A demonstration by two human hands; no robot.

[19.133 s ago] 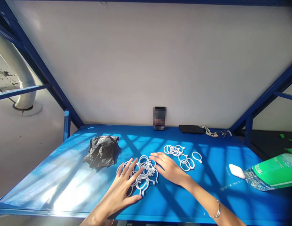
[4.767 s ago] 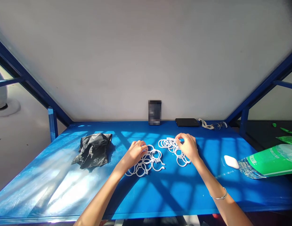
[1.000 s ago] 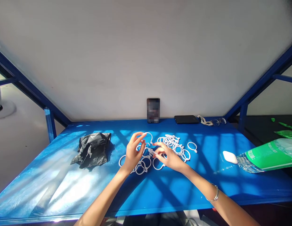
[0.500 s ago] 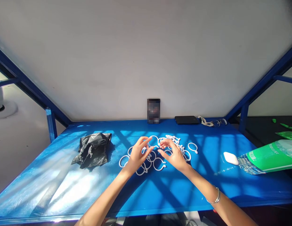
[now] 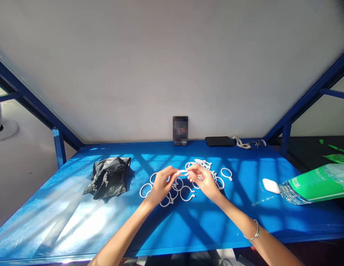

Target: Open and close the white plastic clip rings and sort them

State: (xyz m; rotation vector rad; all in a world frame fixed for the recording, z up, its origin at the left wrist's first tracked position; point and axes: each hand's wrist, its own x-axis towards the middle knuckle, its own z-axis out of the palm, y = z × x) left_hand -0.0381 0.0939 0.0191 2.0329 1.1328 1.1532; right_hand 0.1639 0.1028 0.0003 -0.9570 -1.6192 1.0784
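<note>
Blue table (image 5: 77,221) — crumpled black bag (image 5: 108,176) at left; dark box (image 5: 180,130) upright against the wall; flat black device (image 5: 219,141) near it; white oval object (image 5: 270,186) just beside a green-labelled bottle (image 5: 313,184) at right.

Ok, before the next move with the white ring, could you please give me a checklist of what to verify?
1. Grip: white ring pinched between fingertips of left hand and right hand: ok.
2. Clearance: white ring lifted off the loose rings below: cannot tell.
3. Clasp of the white ring open or closed: cannot tell, too small.
4. Space: black bag apart from both hands: ok.
5. Space: bottle lying to the right, apart from the rings: ok.
</note>
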